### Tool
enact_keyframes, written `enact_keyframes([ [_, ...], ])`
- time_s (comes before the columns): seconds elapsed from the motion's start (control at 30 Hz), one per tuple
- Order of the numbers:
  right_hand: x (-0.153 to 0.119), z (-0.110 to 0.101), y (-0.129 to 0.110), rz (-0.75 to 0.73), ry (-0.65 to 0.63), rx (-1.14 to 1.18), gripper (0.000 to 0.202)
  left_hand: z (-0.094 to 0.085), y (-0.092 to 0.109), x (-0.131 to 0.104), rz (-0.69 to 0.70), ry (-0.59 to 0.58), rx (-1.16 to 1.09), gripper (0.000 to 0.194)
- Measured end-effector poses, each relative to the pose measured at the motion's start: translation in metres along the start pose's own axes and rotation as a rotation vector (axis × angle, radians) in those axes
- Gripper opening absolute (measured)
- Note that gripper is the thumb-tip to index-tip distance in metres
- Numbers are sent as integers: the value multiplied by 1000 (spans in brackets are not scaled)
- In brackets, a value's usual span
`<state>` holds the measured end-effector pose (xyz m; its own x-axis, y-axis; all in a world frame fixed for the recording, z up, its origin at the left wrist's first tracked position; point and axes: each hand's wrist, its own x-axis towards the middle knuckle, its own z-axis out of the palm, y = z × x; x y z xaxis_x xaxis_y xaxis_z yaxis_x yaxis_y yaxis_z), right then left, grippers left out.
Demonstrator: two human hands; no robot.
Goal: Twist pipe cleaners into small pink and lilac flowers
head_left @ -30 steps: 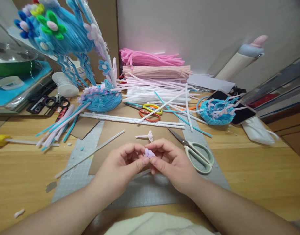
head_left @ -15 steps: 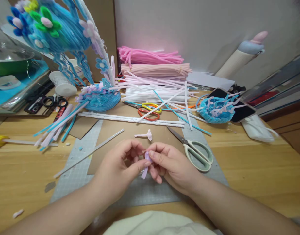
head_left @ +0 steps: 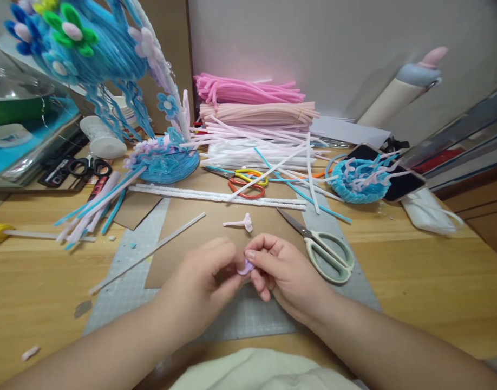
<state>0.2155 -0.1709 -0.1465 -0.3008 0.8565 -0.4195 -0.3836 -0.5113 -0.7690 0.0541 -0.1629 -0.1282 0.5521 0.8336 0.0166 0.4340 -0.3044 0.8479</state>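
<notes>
Between my two hands is a short purple pipe cleaner [head_left: 246, 267], bent into a curl and mostly covered by fingers. My right hand [head_left: 279, 268] pinches it between thumb and forefinger. My left hand [head_left: 210, 279], slightly blurred, closes its thumb and fingers on the other end. Just beyond the fingertips a small pale pink pipe-cleaner flower with a stem [head_left: 244, 222] lies on the brown cardboard [head_left: 187, 244]. Right of my right hand rest large scissors with pale green handles [head_left: 330, 255]. A clear glue stick [head_left: 151, 252] lies to the left of my left hand.
Bundles of pink, beige and white pipe cleaners [head_left: 256, 116] are stacked against the wall. Orange-and-yellow scissors [head_left: 248, 183] lie before them. A blue flowered pipe-cleaner piece [head_left: 106, 59] towers at the left. A blue woven piece [head_left: 360, 181] sits by a phone [head_left: 406, 181] at right.
The purple pipe cleaner's free end, which hung downward, is now curled up toward my left fingers. My left hand has turned over it; my right hand has barely moved.
</notes>
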Motion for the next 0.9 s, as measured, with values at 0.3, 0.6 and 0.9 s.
enact_keyframes([
  [0.3,-6,-2,-8,-142,-195,-129,19,-7,7,-3,185,217,-25,14],
  [0.6,-7,1,-11,-34,-141,-185,25,-4,2,-1,153,171,116,10],
  [0.9,-4,0,-5,35,-172,101,19,-2,0,-2,96,242,162,9],
])
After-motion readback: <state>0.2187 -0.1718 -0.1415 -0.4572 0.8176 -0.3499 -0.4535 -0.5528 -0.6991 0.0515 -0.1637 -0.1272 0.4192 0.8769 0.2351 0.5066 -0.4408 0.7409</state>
